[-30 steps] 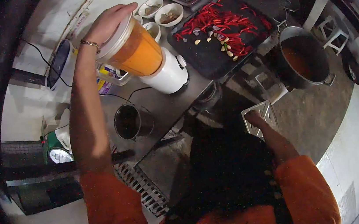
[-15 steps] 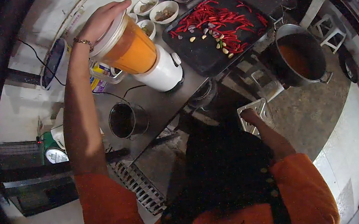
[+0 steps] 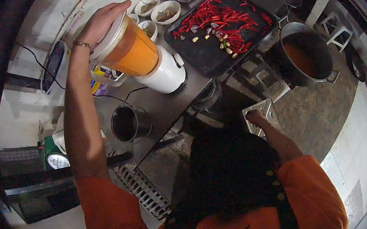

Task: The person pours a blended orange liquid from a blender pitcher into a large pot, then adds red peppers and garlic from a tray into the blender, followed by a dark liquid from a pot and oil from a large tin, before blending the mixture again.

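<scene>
My left hand (image 3: 103, 22) lies flat across the pale lid (image 3: 110, 37) of a blender, fingers stretched out over its top. The clear jug (image 3: 133, 52) holds an orange liquid and sits on a white blender base (image 3: 164, 73) on the metal counter. Down at my right side, my right hand (image 3: 253, 116) is closed like a fist in shadow. It appears over a shiny metal stool or tray (image 3: 269, 108); whether it touches that, or has anything in it, I cannot make out.
Right of the blender, a dark tray (image 3: 204, 60) carries red chillies (image 3: 222, 17) and garlic cloves (image 3: 229, 51). Small white bowls (image 3: 166, 12) stand behind. A metal pot (image 3: 131, 122) is left; a large pot (image 3: 307, 57) with reddish liquid is right. A power cord (image 3: 113, 96) crosses the counter.
The whole view has shifted very slightly. Both hands keep their places, the left on the blender lid, the right low at my side.
</scene>
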`<state>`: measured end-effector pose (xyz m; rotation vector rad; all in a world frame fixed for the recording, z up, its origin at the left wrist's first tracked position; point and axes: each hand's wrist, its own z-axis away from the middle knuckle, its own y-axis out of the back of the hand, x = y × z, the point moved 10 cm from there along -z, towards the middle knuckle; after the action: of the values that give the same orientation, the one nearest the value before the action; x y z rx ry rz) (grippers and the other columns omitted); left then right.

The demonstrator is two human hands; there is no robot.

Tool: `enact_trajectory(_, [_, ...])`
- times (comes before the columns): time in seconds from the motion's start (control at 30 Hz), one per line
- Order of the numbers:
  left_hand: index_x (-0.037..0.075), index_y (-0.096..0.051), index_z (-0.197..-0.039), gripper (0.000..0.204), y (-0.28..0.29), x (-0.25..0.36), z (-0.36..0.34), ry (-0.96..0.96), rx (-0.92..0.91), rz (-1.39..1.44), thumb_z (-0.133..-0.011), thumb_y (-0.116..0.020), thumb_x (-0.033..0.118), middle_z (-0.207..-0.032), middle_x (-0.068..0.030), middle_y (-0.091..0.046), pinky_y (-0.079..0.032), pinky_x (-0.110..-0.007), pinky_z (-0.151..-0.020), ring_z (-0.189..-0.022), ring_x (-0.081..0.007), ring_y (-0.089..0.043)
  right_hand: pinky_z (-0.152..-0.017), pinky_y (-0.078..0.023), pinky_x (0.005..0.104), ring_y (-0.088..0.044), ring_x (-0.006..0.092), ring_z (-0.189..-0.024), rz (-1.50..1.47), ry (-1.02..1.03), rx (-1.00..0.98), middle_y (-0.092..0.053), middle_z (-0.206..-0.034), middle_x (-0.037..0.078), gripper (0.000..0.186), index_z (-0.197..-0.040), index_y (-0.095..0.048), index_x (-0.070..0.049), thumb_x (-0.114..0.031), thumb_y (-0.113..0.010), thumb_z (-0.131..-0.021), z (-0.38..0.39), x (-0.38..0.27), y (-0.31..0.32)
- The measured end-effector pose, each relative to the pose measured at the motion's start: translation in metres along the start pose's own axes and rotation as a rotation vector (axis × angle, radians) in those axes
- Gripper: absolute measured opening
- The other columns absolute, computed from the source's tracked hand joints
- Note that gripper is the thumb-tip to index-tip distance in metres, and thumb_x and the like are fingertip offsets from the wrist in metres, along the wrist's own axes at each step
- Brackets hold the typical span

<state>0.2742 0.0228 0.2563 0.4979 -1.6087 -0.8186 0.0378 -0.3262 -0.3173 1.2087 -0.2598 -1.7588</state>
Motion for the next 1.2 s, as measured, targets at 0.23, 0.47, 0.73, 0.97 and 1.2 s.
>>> enact_trajectory(0.23, [0.003, -0.061, -0.109, 0.046, 0.002, 0.0, -0.002, -0.008, -0.003, -0.075, -0.086, -0.056, 0.042, -0.091, -0.0004, -0.06, -0.043, -0.023, -0.075, -0.081, -0.0079, -0.053, -0.042, -0.047, 0.0394, -0.056, 0.0228, -0.043, -0.265, -0.05, 0.071, -0.056, -0.057, 0.01, 0.026, -0.072, -0.061, -0.005, -0.028, -0.051, -0.078, -0.001, 0.006, 0.002])
enact_trajectory(0.47, [0.004, -0.061, -0.11, 0.044, -0.001, 0.008, -0.001, -0.046, -0.019, -0.06, -0.087, -0.055, 0.041, -0.092, -0.0009, -0.061, -0.043, -0.022, -0.076, -0.082, -0.0083, -0.054, -0.039, -0.045, 0.0372, -0.052, 0.0209, -0.04, -0.202, -0.16, 0.028, -0.054, -0.054, 0.008, 0.026, -0.07, -0.06, -0.006, -0.03, -0.053, -0.078, -0.006, 0.016, -0.002])
enact_trajectory(0.73, [0.005, -0.061, -0.11, 0.042, -0.004, 0.004, 0.001, 0.056, -0.023, 0.049, -0.087, -0.055, 0.039, -0.093, 0.0003, -0.06, -0.043, -0.022, -0.076, -0.082, -0.0068, -0.054, -0.042, -0.048, 0.0387, -0.058, 0.0241, -0.044, -0.139, 0.05, 0.081, -0.059, -0.06, 0.011, 0.026, -0.073, -0.061, -0.003, -0.027, -0.051, -0.077, -0.005, 0.011, -0.001])
enact_trajectory(0.97, [0.003, -0.056, -0.118, 0.047, -0.006, 0.006, -0.001, 0.052, -0.086, -0.05, -0.089, -0.048, 0.039, -0.119, -0.0048, -0.056, -0.034, -0.025, -0.097, -0.11, -0.0133, -0.05, -0.07, -0.052, 0.0429, -0.066, 0.0294, -0.078, 0.692, 0.381, 0.063, -0.066, -0.088, 0.014, 0.016, -0.08, -0.065, -0.005, -0.015, -0.054, -0.074, -0.023, 0.008, -0.036])
enact_trajectory(1.2, [0.004, -0.061, -0.11, 0.041, -0.001, 0.009, 0.001, -0.02, -0.014, 0.009, -0.088, -0.055, 0.038, -0.093, 0.0, -0.06, -0.043, -0.021, -0.075, -0.082, -0.0068, -0.054, -0.079, -0.05, 0.0436, -0.064, 0.0296, -0.089, 0.671, 0.338, -0.016, -0.065, -0.092, 0.014, 0.016, -0.082, -0.067, -0.006, -0.015, -0.055, -0.073, -0.028, 0.014, -0.043])
